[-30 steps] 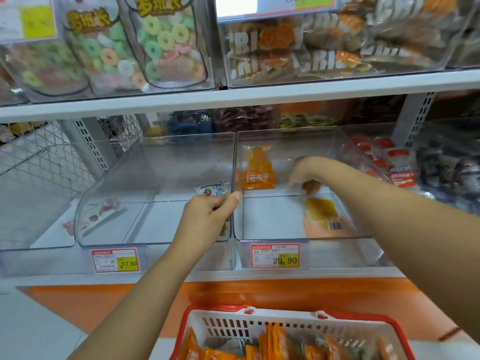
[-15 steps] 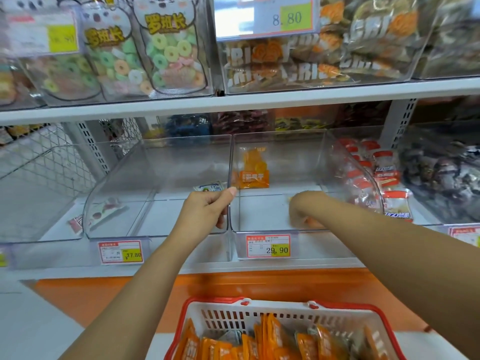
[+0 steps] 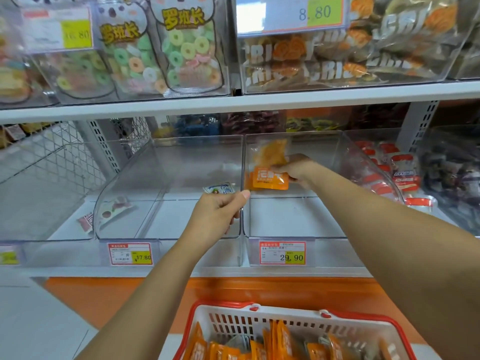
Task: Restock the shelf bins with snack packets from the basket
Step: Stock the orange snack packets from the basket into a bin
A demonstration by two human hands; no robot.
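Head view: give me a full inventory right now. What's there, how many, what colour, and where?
29.90 bin: one, clear, lower shelf, centre-right.
17.80 bin: one, clear, directly to its left.
held packets: apparently two overlapping, orange, inside the 29.90 bin.
white packet: one, white-blue, in the 17.80 bin.
basket: one, white with red rim, bottom of frame.
basket packets: many, orange, in the basket.
red-topped packets: several, red-white, right of the 29.90 bin.
ring-candy bags: at least two, pastel, upper shelf, left.
left hand: grips the 17.80 bin's right wall.
right hand: holds the held packets.
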